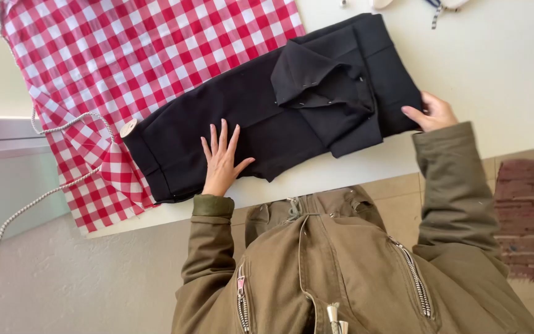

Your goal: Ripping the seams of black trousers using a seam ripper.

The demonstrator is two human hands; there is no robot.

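A black garment (261, 117) lies folded across a white table (495, 68), with pins in a flap near its middle. My left hand (222, 161) rests flat on the garment's near edge, fingers spread. At the garment's right end, my right hand (431, 113) touches the fabric edge with its fingertips. Both arms are in olive jacket sleeves.
A red and white checked cloth (125, 55) covers the table's left part and hangs over its edge. A twisted grey cord (38, 198) trails off to the left. A small pale spool end (128, 128) sits by the garment's left end. Small items lie at the far edge (437, 9). A brick patch (529, 216) shows on the floor at right.
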